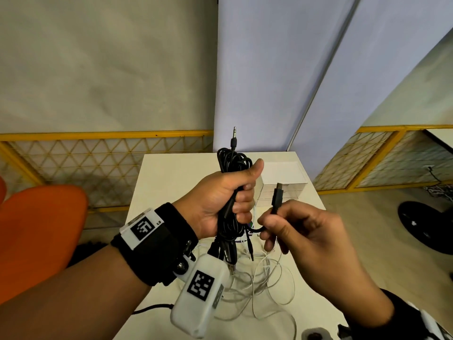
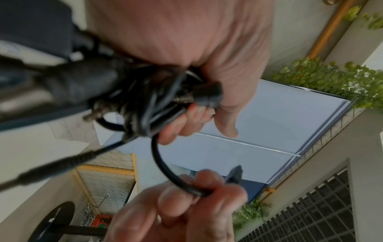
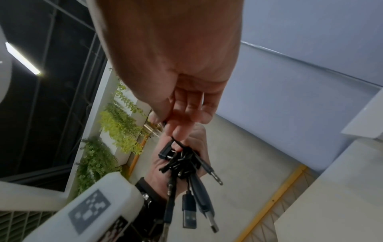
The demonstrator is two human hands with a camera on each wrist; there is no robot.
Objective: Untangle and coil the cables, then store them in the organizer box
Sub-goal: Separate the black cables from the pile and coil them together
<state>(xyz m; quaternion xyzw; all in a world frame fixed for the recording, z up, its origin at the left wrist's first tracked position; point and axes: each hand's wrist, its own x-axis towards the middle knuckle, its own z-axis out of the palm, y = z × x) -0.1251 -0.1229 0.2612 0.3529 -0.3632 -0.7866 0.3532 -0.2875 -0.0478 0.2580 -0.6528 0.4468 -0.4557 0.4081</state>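
My left hand (image 1: 228, 200) grips a bundle of black cables (image 1: 232, 163) upright above the table; an audio jack (image 1: 234, 138) sticks out of the top and several plugs (image 3: 189, 211) dangle below the fist. My right hand (image 1: 289, 224) pinches one black cable just under its USB plug (image 1: 278, 196), which points up. A short loop of that cable (image 2: 159, 163) runs back into the bundle. White cables (image 1: 257, 285) lie tangled on the table below both hands. The clear organizer box (image 1: 282, 182) stands behind the hands, partly hidden.
The white table (image 1: 171, 173) is small, with its far edge near a yellow mesh fence (image 1: 98, 158). An orange chair (image 1: 36, 236) is on the left. A black round base (image 1: 426, 227) sits on the floor to the right.
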